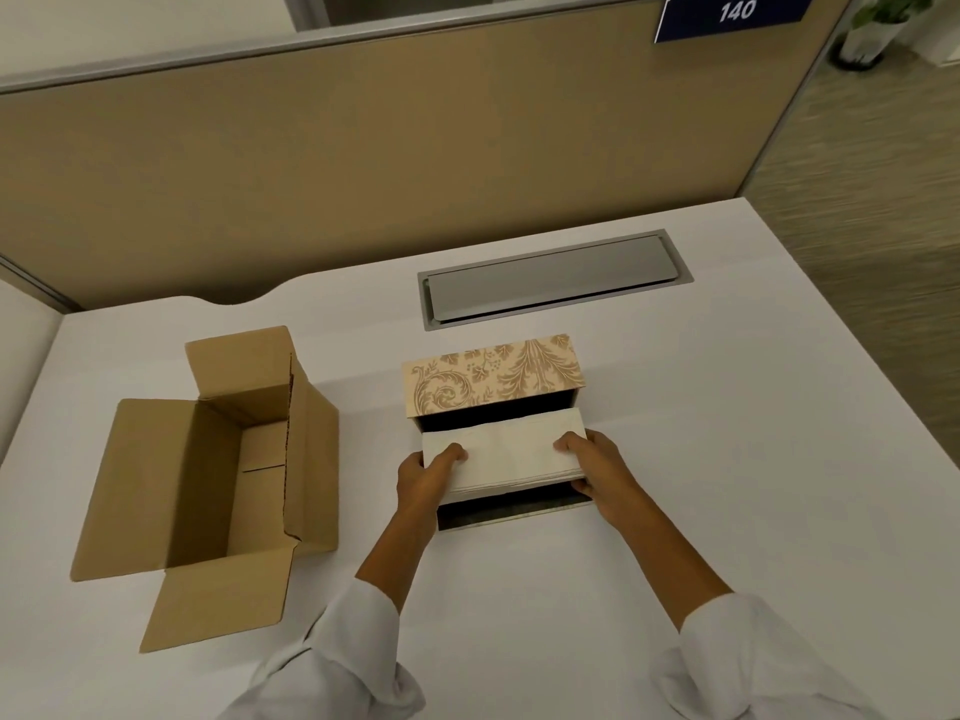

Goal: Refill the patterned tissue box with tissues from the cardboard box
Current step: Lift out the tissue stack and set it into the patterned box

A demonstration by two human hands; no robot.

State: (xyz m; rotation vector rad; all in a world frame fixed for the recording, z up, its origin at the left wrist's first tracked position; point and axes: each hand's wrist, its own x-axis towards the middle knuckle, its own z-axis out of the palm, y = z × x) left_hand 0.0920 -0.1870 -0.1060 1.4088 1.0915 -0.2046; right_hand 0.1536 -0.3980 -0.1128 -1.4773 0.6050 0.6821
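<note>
The patterned tissue box (493, 379) stands open in the middle of the white desk, its beige leaf-print lid tipped up at the back and its dark inside showing. A white stack of tissues (506, 454) hangs just over that opening. My left hand (423, 478) grips the stack's left end and my right hand (597, 470) grips its right end. The brown cardboard box (208, 475) sits to the left with its flaps spread open; its inside looks empty.
A grey metal cable hatch (553, 278) is set into the white desk (727, 459) behind the tissue box. A tan partition wall (363, 174) runs along the back. The desk's right edge drops to a carpeted floor with a potted plant (878, 28).
</note>
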